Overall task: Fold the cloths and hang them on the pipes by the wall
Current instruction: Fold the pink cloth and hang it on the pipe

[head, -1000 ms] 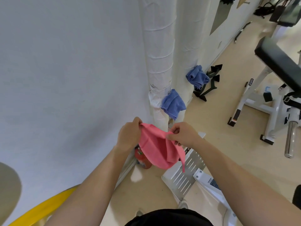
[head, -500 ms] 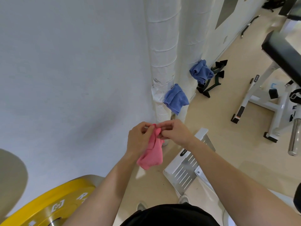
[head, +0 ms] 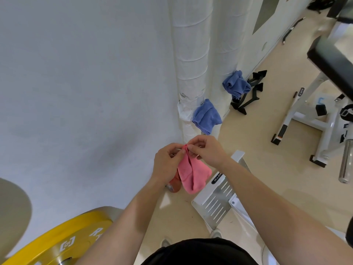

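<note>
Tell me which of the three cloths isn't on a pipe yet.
The pink cloth: left hand and right hand pinch its top edge. The nearer blue cloth and farther blue cloth already hang on the white wrapped pipes.

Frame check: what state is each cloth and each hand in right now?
pink cloth: folded over, hanging from both hands, not on a pipe.
left hand: pinches the pink cloth's top edge.
right hand: pinches the same edge.
near blue cloth: hangs folded at the near pipe.
far blue cloth: hangs bunched at the far pipe.
</note>
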`<state>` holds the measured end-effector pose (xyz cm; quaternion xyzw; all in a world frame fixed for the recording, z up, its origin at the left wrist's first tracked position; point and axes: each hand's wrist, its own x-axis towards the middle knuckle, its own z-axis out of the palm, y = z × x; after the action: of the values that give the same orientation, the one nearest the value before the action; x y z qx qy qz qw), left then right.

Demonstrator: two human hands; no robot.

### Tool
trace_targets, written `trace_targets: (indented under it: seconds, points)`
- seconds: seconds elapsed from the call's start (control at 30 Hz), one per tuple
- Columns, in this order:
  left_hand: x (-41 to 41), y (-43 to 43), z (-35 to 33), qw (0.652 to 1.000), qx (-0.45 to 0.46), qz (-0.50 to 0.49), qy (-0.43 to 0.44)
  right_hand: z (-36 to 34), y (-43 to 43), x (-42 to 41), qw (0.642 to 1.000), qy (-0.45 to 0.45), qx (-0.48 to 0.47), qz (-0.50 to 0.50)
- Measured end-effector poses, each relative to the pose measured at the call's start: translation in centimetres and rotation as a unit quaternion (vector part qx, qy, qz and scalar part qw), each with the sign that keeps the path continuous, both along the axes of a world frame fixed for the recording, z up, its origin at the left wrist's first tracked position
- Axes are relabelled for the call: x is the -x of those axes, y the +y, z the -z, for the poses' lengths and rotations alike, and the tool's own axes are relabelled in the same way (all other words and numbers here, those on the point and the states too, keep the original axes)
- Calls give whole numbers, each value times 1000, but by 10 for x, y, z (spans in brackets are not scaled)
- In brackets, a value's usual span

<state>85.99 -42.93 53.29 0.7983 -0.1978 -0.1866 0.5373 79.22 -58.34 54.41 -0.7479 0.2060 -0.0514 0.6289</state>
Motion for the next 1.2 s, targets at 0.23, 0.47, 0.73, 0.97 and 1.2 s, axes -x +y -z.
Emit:
trace_targets:
  seconds: [0.23,0.47,0.73,0.97,1.2]
  points:
    - [-5,-7,-2,1000,-16,0,-7,5,-4,-12,999,15,41,9]
    - [-12,-8,-4,1000,-17,6,1,8,-7,-20,998,45,46,14]
    - [-26,-2,-9,997,-28,67,-17,4,-5,-23,998,44,23,-36]
    - [-33,5,-24,998,0,55,-9,13,-4,-20,994,29,52,-91]
    - [-48,17,-33,999,49,-14,6,28,-3,-18,979,71,132,-136]
